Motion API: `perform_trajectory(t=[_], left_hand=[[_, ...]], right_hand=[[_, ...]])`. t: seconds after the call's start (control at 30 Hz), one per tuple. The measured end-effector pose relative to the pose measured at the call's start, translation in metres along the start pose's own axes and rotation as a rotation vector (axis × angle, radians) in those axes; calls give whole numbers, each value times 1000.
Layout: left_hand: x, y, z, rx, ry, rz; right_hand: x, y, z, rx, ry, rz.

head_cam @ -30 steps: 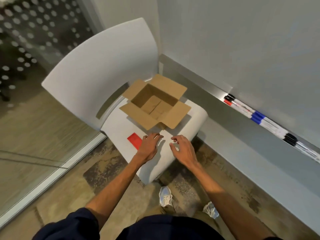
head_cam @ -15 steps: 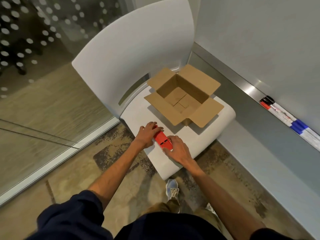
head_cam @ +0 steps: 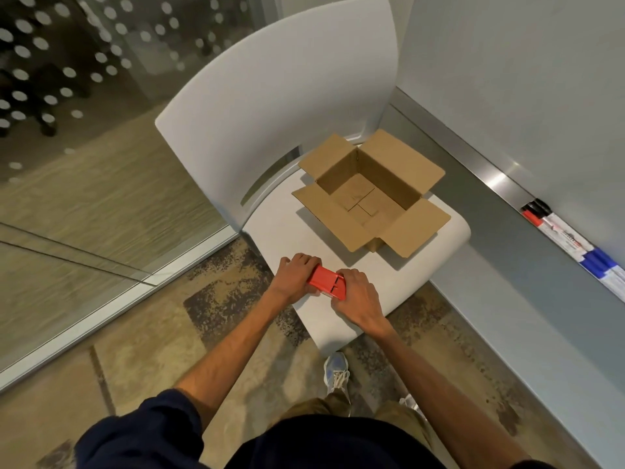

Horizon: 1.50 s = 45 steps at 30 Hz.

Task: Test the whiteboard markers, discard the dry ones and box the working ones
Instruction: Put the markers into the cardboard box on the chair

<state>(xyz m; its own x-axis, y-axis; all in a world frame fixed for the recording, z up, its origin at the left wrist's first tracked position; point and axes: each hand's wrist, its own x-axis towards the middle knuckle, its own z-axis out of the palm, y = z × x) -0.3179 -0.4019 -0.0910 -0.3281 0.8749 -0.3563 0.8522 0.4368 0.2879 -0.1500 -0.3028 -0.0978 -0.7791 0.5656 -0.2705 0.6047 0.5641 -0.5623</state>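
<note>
the left hand (head_cam: pixel 294 275) and right hand (head_cam: pixel 358 296) each curl round one end of a flat red thing (head_cam: pixel 326 282) at the front of the chair (head_cam: pixel 338 319) seat. the open box (head_cam: pixel 399 157) sits behind it. the markers (head_cam: pixel 568 238) lie lengthwise in the wall tray (head_cam: pixel 490 174) on the right, with black and red caps at the far end. their writing is too blurry to read.

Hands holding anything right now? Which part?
Yes: a flat red object, gripped by both hands. The left hand holds its left end and the right hand holds its right end.
</note>
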Motion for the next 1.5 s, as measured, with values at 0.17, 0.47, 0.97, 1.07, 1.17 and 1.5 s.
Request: perform_trajectory(t=[0.17,0.47,0.97,1.07,1.17,1.5], left_hand=[[-3,28,11,-63,38,12],[6,112,29,-174,27,106],[27,266,37,-253,153,269],[33,287,36,-217,238,281],[40,311,31,-194,252,290],[79,339,-22,-125,410,364]], right_hand=[[-11,21,-20,10,48,23],[-61,82,-61,59,137,95],[-143,198,-147,121,298,135],[-148,215,-165,151,339,129],[-151,227,-182,139,391,85],[-120,230,-221,86,575,69]])
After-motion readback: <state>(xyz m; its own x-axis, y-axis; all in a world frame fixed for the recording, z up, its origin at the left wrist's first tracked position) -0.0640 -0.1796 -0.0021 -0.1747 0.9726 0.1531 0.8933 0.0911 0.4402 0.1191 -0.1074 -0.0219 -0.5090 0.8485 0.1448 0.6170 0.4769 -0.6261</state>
